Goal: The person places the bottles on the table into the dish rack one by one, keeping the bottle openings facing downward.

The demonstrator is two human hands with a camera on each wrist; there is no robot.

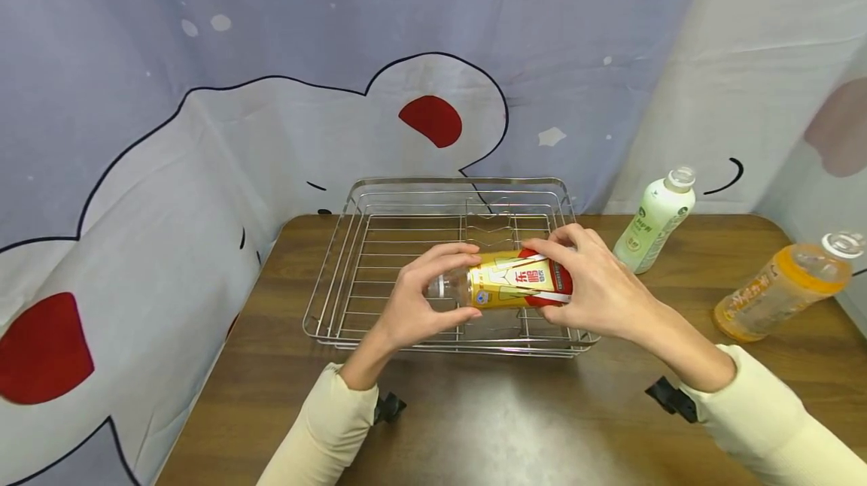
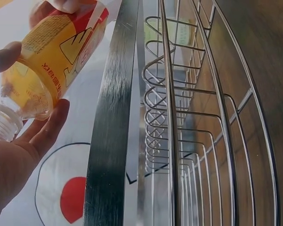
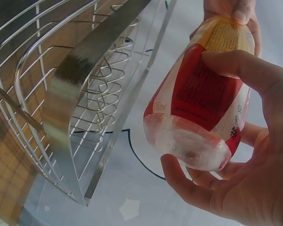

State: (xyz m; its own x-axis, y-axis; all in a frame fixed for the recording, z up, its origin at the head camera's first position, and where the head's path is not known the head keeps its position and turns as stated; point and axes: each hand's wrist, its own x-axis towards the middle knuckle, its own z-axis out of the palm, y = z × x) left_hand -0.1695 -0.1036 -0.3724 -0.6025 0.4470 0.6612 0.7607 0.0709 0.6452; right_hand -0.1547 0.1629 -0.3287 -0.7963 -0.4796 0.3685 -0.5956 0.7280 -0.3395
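A clear plastic bottle (image 1: 511,279) with a yellow and red label lies sideways in the air above a metal wire rack (image 1: 389,245). My left hand (image 1: 420,290) grips it near the neck end, thumb below and fingers above in the head view. Around the base end curls my right hand (image 1: 596,283). The left wrist view shows the bottle's uncapped-looking threaded neck (image 2: 4,121) by the left palm. In the right wrist view the clear base (image 3: 188,143) faces the camera, between the right thumb and fingers.
To the right of the rack stands a pale green bottle (image 1: 653,223). Farther right is a clear bottle with orange markings (image 1: 779,294). All rest on a brown wooden table (image 1: 271,411), backed by a patterned curtain (image 1: 305,34). Inside the rack are zigzag wire dividers (image 2: 155,94).
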